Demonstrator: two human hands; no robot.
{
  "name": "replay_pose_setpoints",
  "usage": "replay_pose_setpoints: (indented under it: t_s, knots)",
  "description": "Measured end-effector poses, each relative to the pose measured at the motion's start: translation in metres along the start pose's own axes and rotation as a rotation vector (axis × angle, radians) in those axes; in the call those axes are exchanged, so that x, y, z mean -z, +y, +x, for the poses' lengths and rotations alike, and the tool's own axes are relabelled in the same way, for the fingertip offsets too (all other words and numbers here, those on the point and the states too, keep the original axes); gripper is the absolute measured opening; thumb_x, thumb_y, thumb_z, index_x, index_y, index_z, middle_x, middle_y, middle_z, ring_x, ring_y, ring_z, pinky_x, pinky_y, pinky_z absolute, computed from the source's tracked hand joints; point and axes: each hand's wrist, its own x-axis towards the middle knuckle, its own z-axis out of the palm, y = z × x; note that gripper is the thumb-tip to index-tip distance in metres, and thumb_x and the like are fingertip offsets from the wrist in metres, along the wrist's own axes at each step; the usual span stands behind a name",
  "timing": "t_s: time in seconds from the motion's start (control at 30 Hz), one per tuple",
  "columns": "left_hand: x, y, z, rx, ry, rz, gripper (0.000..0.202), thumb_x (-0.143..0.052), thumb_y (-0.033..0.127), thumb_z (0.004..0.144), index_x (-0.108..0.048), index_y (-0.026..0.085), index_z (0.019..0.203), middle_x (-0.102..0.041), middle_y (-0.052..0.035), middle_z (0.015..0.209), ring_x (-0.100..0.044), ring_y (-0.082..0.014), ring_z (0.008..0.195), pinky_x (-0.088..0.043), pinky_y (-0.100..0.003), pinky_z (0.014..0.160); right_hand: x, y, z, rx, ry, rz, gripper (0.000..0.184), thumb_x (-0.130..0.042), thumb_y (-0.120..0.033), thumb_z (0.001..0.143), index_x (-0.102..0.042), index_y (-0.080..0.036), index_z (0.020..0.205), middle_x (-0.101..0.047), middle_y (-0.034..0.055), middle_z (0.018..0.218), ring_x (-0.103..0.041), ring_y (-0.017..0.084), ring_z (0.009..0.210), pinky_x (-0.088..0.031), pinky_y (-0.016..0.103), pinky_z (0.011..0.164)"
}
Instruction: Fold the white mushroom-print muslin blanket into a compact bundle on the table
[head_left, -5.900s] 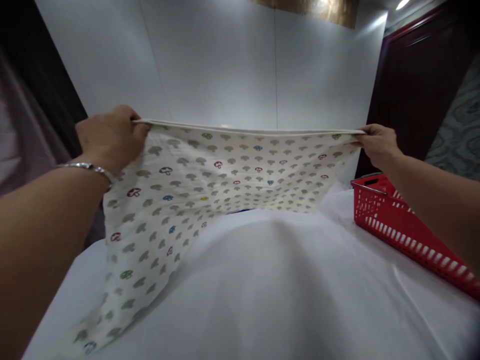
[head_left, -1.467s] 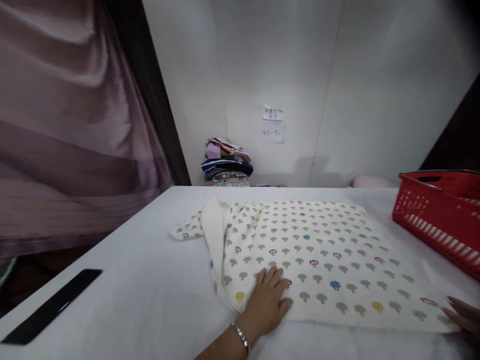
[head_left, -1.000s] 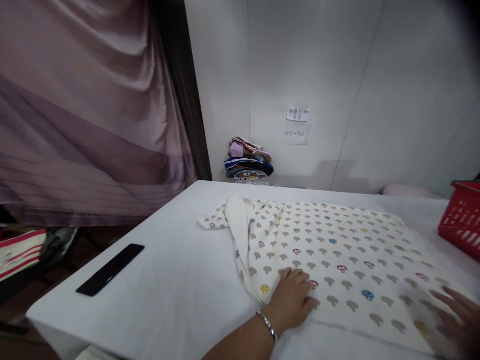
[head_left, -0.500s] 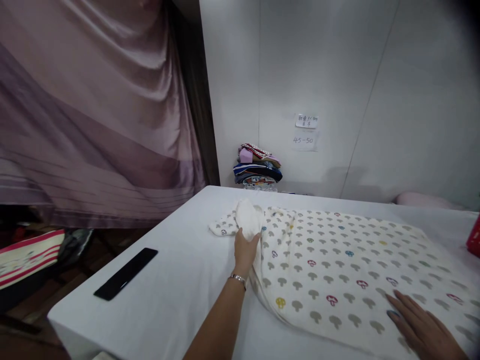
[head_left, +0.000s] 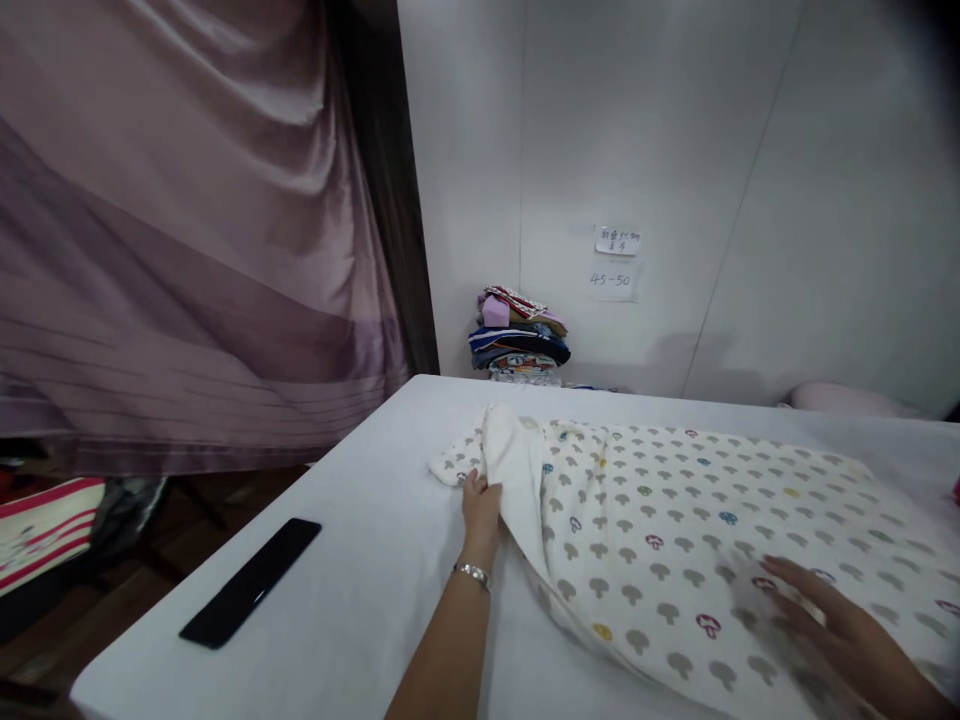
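Head view, the only one I have. The mushroom-print cloth (head_left: 675,520) lies flat on the white table (head_left: 360,560), with its long axis running left to right. Its left end is not far from the table's far-left corner, and its right end runs out of frame.

The left hand (head_left: 480,505) is at that left end, which is the end nearer to it. Its fingers are closed on a turned-back flap that shows the plain cream underside, and a thin silver bracelet (head_left: 472,572) sits on the wrist. The right hand (head_left: 832,625) is well apart from it, toward the near edge. It lies palm down on the print with fingers spread, gripping nothing – it is blurred, so I can't tell more.

The cloth looks soft and slightly crinkled, probably a thin woven cotton, with grey mushrooms and a few coloured ones.

A flat black slab (head_left: 251,580) – perhaps a phone – lies by the left edge. Beyond the far edge, a stack of folded clothes (head_left: 519,338) sits against the wall under two paper notes (head_left: 616,262). A mauve curtain (head_left: 187,250) hangs at left.
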Motion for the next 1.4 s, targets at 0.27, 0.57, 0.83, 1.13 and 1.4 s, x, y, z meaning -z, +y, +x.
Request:
replay_pose_setpoints:
  t_s: [0.27,0.57,0.83,1.13,1.4]
  knots:
    - [0.025,0.015,0.004,0.298,-0.231,-0.344,0.021,-0.057,0.019,0.081,-0.056,0.014,0.101,-0.058,-0.0143,0.119,-0.062,-0.0195,0.098,-0.050,-0.035,0.088,-0.038,-0.241,0.129,0.304,-0.270,0.308,0.038,-0.046,-0.043,0.086,-0.062,-0.026,0.115,-0.057,0.0047,0.126,-0.053,0.026,0.115,-0.046,0.038,0.092]
    - [0.023,0.011,0.018,0.391,-0.242,-0.431,0.025,-0.054,0.025,0.082,-0.060,0.020,0.106,-0.049,-0.0095,0.134,-0.058,-0.0186,0.108,-0.049,-0.033,0.090,-0.155,-0.331,0.270,0.163,-0.258,0.153,0.038,-0.046,-0.009,0.079,-0.060,-0.008,0.115,-0.059,0.0145,0.120,-0.051,0.025,0.116,-0.036,0.036,0.100]
    - [0.018,0.011,0.021,0.375,-0.302,-0.483,0.028,-0.051,0.026,0.083,-0.060,0.019,0.108,-0.048,-0.0103,0.135,-0.051,-0.0222,0.118,-0.043,-0.040,0.098,-0.179,-0.357,0.290,0.215,-0.332,0.044,0.027,-0.047,-0.014,0.079,-0.067,-0.011,0.096,-0.067,0.0144,0.103,-0.058,0.024,0.101,-0.040,0.032,0.088]
    - [0.052,0.058,0.037,0.145,-0.160,-0.681,0.042,-0.040,0.047,0.087,-0.060,0.016,0.105,-0.065,-0.0115,0.107,-0.056,-0.0239,0.111,-0.045,-0.040,0.096,-0.140,-0.432,0.156,0.898,-0.495,0.382,0.045,-0.050,-0.022,0.081,-0.052,-0.025,0.125,-0.061,0.0020,0.118,-0.054,0.019,0.105,-0.038,0.030,0.092]
    - [0.081,0.083,0.030,0.022,0.197,-0.628,0.033,-0.053,0.030,0.082,-0.056,0.016,0.112,-0.066,-0.0094,0.099,-0.063,-0.0210,0.095,-0.052,-0.033,0.083,-0.171,-0.419,0.126,0.091,-0.744,0.755,0.071,-0.064,-0.024,0.067,-0.041,-0.016,0.134,-0.063,0.0035,0.091,-0.059,0.017,0.075,-0.047,0.030,0.070]
